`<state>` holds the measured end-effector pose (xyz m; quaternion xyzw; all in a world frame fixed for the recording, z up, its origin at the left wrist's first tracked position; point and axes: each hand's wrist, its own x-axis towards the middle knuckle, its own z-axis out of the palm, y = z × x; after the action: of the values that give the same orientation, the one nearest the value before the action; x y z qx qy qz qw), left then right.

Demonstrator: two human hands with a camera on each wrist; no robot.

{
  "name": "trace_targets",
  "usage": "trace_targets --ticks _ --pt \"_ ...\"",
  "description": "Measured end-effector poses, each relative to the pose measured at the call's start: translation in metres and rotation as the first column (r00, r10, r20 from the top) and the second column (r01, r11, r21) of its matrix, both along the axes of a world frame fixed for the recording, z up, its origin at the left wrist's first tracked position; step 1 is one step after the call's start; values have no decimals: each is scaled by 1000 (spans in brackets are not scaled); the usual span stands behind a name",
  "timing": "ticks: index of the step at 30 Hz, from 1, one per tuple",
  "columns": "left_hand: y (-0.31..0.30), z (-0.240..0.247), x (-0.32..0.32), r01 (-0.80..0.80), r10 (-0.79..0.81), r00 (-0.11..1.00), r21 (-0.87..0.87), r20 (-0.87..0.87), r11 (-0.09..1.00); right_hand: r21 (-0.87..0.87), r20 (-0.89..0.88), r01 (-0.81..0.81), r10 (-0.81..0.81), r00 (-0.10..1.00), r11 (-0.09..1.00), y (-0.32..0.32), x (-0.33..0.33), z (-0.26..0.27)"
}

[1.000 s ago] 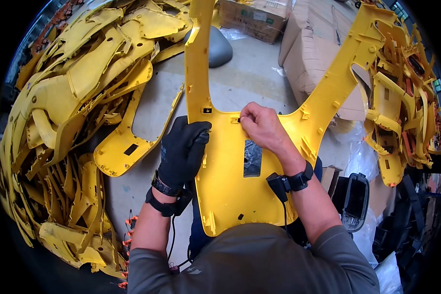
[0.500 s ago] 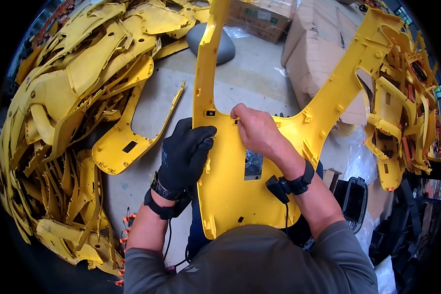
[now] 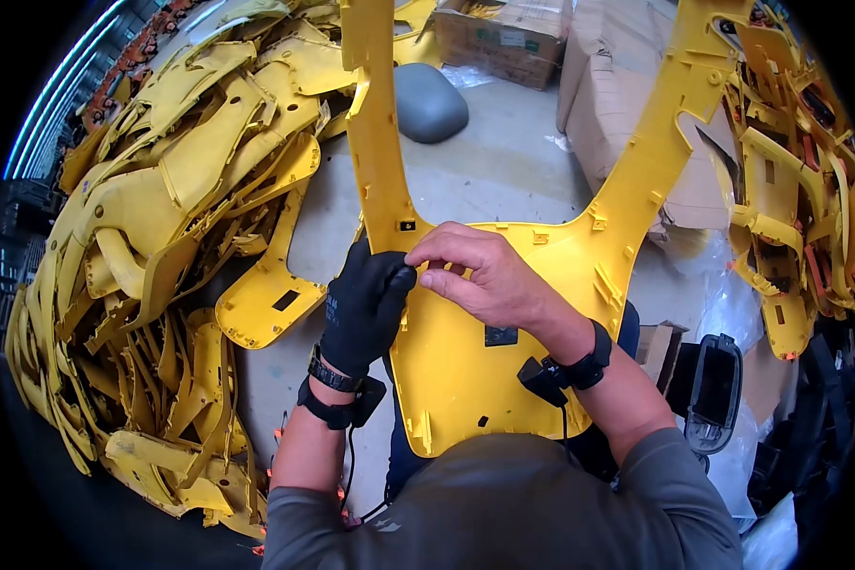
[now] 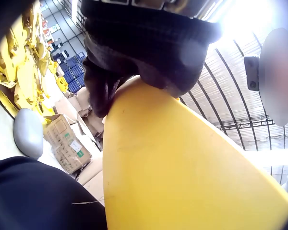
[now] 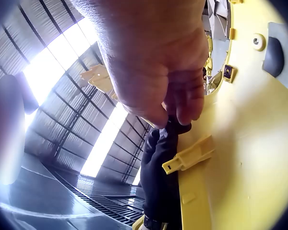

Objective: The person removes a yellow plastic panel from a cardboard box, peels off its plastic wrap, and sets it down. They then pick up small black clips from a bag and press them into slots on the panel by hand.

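A large yellow plastic panel (image 3: 465, 380) with two long arms lies across the person's lap, ribbed side up. My left hand (image 3: 363, 306), in a black glove, grips its left edge; the left wrist view shows the gloved fingers (image 4: 149, 67) wrapped over the panel edge. My bare right hand (image 3: 480, 275) is bent over the panel, its thumb and fingertips right at the left hand's fingertips. Whether those fingertips pinch something small, I cannot tell. A small dark clip (image 3: 408, 226) sits in the panel near the left arm's base. Another dark clip (image 5: 228, 72) shows in the right wrist view.
Yellow panels (image 3: 161, 209) are heaped high on the left, with more yellow parts (image 3: 779, 209) at the right. Cardboard boxes (image 3: 503, 43) and a grey rounded object (image 3: 430, 103) are on the floor ahead. A black-framed part (image 3: 714, 394) stands by the right elbow.
My right hand has left the tab on the panel's upper edge and moved left to the gloved fingertips. The left hand keeps its grip on the panel edge.
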<state>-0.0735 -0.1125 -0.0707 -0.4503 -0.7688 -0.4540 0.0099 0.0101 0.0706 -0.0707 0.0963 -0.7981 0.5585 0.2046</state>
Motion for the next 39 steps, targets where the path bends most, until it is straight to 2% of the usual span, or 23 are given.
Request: trace_targets --ticks 1,2,5,7,9,10,11,14,17,18,21,25,29,31,35,37,39 --pt "0 0 1 -4 3 1000 -14 -16 1000 38 -58 -11 13 998 999 -3 -1 -2" --pt "1 -1 0 -6 5 999 -24 -33 1000 -70 106 -7 15 994 998 -3 4 -1" --pt "2 -5 1 -20 21 999 5 -44 1000 -259 256 3 66 964 966 1 10 -1" --pt "1 -5 3 -36 36 999 -13 -2 999 12 199 69 -70 978 998 22 17 -2" --pt "5 2 9 -67 68 998 32 -7 997 318 176 127 -191 966 939 56 26 -1" --pt "3 -1 8 -49 45 995 43 87 998 386 215 153 -250 944 910 73 29 2" --pt "5 0 9 -49 45 996 55 76 997 454 253 170 -309 917 875 87 32 7" --pt "5 -9 6 -46 37 994 84 102 995 682 388 58 -428 816 729 114 35 21" --pt "9 -9 12 -100 89 993 138 82 985 688 409 6 -395 823 725 124 33 13" --pt "9 -14 13 -112 79 984 209 159 971 673 422 -8 -375 825 740 125 30 12" --pt "9 -14 15 -133 82 971 222 225 966 626 465 -67 -303 832 777 125 23 5" --pt "8 -18 13 -125 73 976 254 206 959 599 543 -185 -226 809 779 127 13 2" --pt "6 -22 14 -215 123 933 250 337 944 595 576 -250 -187 796 764 128 7 6" --pt "7 -17 17 -242 147 919 230 365 943 635 526 -265 -155 836 726 129 7 3" --pt "10 -19 9 -165 116 954 161 276 973 675 491 -278 -134 861 683 128 9 2" --pt "5 -27 4 -143 122 964 72 238 987 706 487 -298 -135 863 642 128 8 2" --pt "4 -28 5 -132 99 944 84 316 988 739 477 -312 -137 868 597 126 9 1"
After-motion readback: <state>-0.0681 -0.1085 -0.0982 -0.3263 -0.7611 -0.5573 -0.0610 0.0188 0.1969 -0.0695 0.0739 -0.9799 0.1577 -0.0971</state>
